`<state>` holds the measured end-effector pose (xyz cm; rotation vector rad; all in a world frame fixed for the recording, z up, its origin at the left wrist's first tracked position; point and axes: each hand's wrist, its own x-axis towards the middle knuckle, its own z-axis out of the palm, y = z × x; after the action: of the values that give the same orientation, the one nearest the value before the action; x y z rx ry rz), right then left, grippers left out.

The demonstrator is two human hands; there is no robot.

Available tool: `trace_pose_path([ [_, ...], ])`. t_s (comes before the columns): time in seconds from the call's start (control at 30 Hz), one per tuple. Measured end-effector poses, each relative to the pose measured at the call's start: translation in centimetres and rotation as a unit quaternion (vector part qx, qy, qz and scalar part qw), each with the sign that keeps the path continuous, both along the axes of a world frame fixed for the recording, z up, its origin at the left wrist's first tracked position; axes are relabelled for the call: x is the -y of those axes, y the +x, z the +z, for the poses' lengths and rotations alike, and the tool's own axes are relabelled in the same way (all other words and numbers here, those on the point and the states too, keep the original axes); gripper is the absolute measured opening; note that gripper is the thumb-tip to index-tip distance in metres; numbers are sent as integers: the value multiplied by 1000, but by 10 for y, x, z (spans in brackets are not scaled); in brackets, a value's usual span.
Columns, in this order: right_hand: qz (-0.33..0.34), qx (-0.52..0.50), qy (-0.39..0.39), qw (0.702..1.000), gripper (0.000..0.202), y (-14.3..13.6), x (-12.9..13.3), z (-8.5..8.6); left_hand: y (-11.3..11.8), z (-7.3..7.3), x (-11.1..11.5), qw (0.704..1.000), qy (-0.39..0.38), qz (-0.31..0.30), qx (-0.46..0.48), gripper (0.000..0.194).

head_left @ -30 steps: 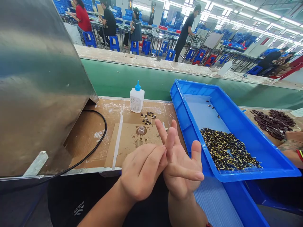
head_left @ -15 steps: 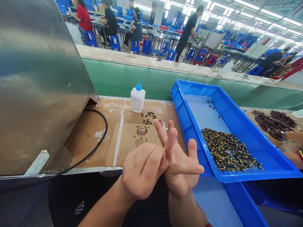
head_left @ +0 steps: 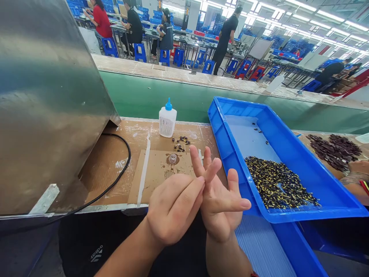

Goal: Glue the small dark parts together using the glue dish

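Note:
In front of my body, my left hand (head_left: pixel 175 209) is closed, thumb and fingertips pressed together against a finger of my right hand. What lies in that pinch, if anything, is hidden. My right hand (head_left: pixel 221 204) faces palm up with its fingers spread, and no object shows on the palm. Beyond the hands, a small clear round cup (head_left: pixel 172 158) sits on a stained cardboard sheet (head_left: pixel 157 165). Several small black-and-yellow pieces (head_left: pixel 179 147) lie just behind it. A white squeeze bottle with a blue nozzle (head_left: pixel 167 122) stands upright at the back.
A blue tray (head_left: pixel 239 154) at the right holds a heap of black-and-yellow pieces (head_left: pixel 276 184). Dark brown pieces (head_left: pixel 331 150) lie farther right, near another person's arm (head_left: pixel 356 181). A metal housing (head_left: pixel 49 104) and black cable (head_left: pixel 127 165) occupy the left. People work in the background.
My left fingertips have straightened and shifted slightly up along my right hand's finger, which leans more to the right. The bottle and tray stay put. A standing person in the background has moved slightly left.

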<state>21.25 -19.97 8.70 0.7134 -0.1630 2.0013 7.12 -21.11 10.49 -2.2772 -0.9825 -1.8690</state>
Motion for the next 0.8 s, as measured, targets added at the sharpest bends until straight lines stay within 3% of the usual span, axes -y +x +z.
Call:
trace_pose_path([
  [0.13,-22,2,-24,999,73,-1,2,1,0,1,-4,1000,7,0,-10,22],
  [0.3,-54,81,-44,994,73,-1,7,6,-4,3,-11,999,22,9,-42,12],
  [0.57,-102,161,-96,977,70,-5,14,11,-15,1,-19,995,15,-27,-92,7],
  [0.8,-61,128,-29,989,67,0,8,6,-8,-4,-19,999,20,4,-31,11],
])
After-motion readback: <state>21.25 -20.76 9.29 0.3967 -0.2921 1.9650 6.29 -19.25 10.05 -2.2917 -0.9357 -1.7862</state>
